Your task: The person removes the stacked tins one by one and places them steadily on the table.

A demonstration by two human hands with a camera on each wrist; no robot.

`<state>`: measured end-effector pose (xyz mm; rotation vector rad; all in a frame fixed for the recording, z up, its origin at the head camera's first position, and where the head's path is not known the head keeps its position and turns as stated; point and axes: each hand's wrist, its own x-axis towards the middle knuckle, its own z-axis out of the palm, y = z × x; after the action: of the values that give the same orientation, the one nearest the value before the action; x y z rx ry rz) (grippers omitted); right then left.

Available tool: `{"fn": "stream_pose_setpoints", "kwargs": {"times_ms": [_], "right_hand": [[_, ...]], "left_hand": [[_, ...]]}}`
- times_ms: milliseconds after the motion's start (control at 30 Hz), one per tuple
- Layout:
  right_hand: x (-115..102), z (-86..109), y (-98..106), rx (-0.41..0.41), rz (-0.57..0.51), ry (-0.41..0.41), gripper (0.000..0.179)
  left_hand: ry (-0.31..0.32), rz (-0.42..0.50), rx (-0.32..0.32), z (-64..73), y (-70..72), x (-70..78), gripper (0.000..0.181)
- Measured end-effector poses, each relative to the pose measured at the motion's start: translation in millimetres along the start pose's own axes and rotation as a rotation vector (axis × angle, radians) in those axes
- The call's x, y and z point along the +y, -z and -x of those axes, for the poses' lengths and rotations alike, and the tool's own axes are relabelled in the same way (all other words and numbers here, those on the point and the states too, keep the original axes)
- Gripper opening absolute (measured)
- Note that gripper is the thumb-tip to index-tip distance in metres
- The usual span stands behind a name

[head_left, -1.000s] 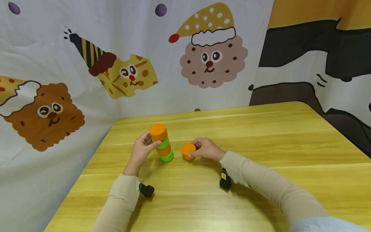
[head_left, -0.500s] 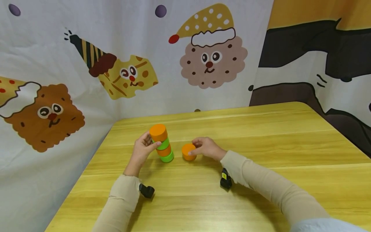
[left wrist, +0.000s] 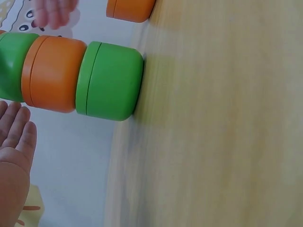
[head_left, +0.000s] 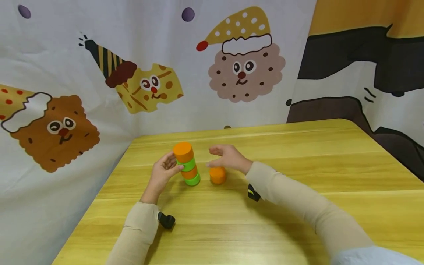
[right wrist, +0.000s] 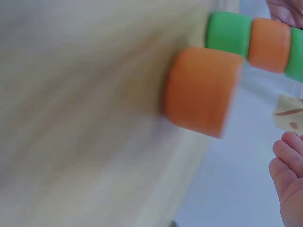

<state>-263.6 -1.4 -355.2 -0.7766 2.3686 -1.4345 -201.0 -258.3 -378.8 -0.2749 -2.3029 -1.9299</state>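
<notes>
Four colours alternate in a standing stack of round containers: an orange container (head_left: 183, 152) on top, then a green container (head_left: 187, 165), an orange container (left wrist: 54, 73), and a green container (left wrist: 111, 81) on the table. My left hand (head_left: 162, 175) is beside the upper part, thumb at the upper green container and fingers behind; the left wrist view shows straight fingers alongside. To the right stands a single orange container (head_left: 218, 176). Just above it is my right hand (head_left: 230, 158), fingers and thumb spread apart with nothing between them.
The wooden table (head_left: 298, 165) extends to a back edge against a curtain (head_left: 192, 92) printed with cartoon biscuits. Black wrist cameras, one on the left cuff (head_left: 166, 221) and one on the right (head_left: 254, 193), hang near the tabletop.
My right hand has let go of the single orange container and risen above it, fingers spreading. The left hand and the stack have stayed nearly in place.
</notes>
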Motion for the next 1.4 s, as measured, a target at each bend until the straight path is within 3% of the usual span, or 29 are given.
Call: {"fn": "stream_pose_setpoints", "kwargs": {"times_ms": [233,733,1100,1267,1400], "right_hand": [[-27,-14.9,6,-0.003,0.106,0.094,0.07],[-71,-30.7,4,-0.068,0.25,0.16,0.069],[-78,-37.5,-6,-0.101,0.286,0.142,0.071],[-75,-39.9,-12,-0.094,0.28,0.125,0.073],[-73,-40.9,-16,-0.085,0.277,0.12,0.073]], "left_hand": [[0.007,-0.012,-0.009,1.6,3.0,-3.8,0.061],[0.037,-0.04,-0.029,2.3,2.8,-7.8,0.06],[0.036,-0.016,-0.037,1.6,1.2,-5.4,0.054],[0.028,-0.037,-0.043,7.0,-2.9,11.2,0.054],[0.027,-0.026,-0.045,4.4,-0.9,4.1,0.054]]}}
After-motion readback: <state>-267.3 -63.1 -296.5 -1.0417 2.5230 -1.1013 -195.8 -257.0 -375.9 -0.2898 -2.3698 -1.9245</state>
